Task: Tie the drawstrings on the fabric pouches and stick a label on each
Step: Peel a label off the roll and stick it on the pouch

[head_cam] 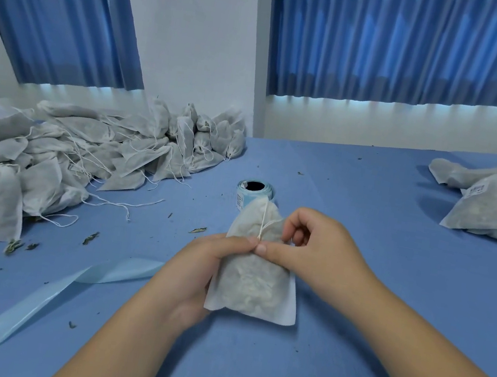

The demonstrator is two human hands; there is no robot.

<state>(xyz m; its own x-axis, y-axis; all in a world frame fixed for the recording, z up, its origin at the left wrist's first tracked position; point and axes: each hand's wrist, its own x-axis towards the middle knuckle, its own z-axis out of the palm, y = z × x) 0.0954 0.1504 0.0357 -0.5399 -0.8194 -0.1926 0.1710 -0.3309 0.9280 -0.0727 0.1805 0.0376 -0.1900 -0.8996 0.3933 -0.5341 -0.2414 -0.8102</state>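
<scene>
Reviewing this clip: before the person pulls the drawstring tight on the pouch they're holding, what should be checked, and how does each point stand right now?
1. Pouch secured: the left hand grips the pouch from its side. Ok.
2. String in hand: the right hand pinches the drawstring near the neck. Ok.
3. Neck cinched: the top looks partly gathered and no knot shows. Cannot tell.
4. Label on this pouch: none on the face that shows. Not ok.
5. Label roll nearby: it stands just behind the pouch. Ok.
6. Place for finished work: labelled pouches lie at the right. Ok.
</scene>
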